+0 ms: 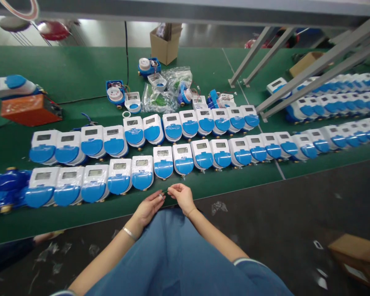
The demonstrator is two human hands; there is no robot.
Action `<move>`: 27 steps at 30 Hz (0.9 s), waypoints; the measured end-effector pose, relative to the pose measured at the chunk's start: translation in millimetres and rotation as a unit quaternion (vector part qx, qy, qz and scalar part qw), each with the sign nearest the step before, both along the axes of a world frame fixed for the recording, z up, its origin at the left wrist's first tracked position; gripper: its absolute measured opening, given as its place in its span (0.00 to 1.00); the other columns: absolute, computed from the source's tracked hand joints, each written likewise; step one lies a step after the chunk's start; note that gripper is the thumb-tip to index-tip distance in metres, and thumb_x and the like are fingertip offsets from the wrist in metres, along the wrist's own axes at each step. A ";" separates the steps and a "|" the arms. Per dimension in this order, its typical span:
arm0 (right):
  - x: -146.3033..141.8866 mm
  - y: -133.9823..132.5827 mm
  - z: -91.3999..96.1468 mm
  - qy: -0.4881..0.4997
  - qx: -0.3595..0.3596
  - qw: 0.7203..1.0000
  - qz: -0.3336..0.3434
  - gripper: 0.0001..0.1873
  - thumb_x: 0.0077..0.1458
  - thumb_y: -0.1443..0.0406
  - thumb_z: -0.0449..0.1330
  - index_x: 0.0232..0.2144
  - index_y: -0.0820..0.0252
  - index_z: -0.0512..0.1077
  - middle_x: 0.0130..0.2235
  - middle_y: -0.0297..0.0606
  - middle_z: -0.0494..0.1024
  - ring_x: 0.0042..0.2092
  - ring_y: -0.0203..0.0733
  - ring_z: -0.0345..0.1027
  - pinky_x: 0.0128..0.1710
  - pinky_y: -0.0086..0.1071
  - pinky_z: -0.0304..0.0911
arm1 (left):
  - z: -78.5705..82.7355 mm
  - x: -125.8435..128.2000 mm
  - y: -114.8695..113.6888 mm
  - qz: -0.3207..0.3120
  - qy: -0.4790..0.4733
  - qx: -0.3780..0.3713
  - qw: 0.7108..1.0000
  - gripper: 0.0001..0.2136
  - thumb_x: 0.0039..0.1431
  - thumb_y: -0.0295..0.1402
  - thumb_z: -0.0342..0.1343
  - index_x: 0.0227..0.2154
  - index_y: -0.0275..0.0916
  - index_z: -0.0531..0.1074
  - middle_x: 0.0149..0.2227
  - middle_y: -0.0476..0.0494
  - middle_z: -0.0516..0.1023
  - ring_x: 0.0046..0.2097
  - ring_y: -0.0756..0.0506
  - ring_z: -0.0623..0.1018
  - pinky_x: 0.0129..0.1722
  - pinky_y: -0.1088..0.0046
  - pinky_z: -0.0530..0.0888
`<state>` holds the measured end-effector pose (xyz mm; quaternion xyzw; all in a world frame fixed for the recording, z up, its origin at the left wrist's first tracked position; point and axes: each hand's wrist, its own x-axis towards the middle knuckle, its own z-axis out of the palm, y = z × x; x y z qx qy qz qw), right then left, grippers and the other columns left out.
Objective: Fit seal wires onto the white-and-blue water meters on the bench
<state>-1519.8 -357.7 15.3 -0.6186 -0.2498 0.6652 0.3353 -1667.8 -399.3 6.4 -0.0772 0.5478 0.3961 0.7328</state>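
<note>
At the front edge of the green table, my left hand and my right hand are close together. A small whitish piece sits between the fingertips of my left hand; its kind is too small to tell. The fingers of my right hand pinch a thin dark-green piece that reaches toward the left fingertips. Just beyond my hands stands a row of white and blue water meters, the nearest being one water meter with a small display. Neither hand touches the meters.
Behind is a second row with another water meter. Opened meters, plastic bags and a carton lie farther back. An orange box stands at left. Grey metal struts rise at right. Blue meter bodies lie at far left.
</note>
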 end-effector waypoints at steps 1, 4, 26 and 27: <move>0.4 -0.3 -0.8 -0.010 0.009 1.000 0.006 0.16 0.36 0.59 0.69 0.26 0.64 0.71 0.24 0.36 0.76 0.28 0.37 0.73 0.28 0.27 0.64 | -0.7 0.1 -0.6 0.001 0.005 0.005 1.000 0.14 0.51 0.17 0.58 0.41 0.33 0.73 0.42 0.37 0.78 0.43 0.48 0.78 0.44 0.77 0.75; 1.1 -1.2 -2.5 -0.027 0.029 0.999 0.017 0.15 0.38 0.59 0.68 0.25 0.63 0.71 0.23 0.36 0.76 0.28 0.38 0.72 0.29 0.28 0.64 | -2.7 -0.9 -1.9 0.001 0.012 0.017 1.000 0.14 0.51 0.17 0.58 0.41 0.34 0.74 0.43 0.38 0.78 0.45 0.47 0.78 0.45 0.77 0.74; 1.1 -3.5 -3.8 -0.138 0.130 0.978 0.092 0.10 0.45 0.60 0.63 0.27 0.62 0.73 0.27 0.39 0.78 0.30 0.41 0.73 0.34 0.32 0.67 | -11.5 -0.6 -4.4 0.006 0.062 0.037 0.997 0.15 0.47 0.20 0.63 0.39 0.35 0.74 0.40 0.38 0.79 0.42 0.47 0.78 0.47 0.74 0.73; 0.9 -3.6 -4.5 -0.136 0.129 0.978 0.091 0.10 0.45 0.60 0.63 0.27 0.62 0.73 0.27 0.39 0.78 0.30 0.41 0.73 0.34 0.32 0.66 | -11.2 -0.2 -4.4 0.010 0.067 0.034 0.997 0.13 0.47 0.20 0.63 0.38 0.34 0.75 0.39 0.38 0.79 0.42 0.47 0.78 0.47 0.74 0.73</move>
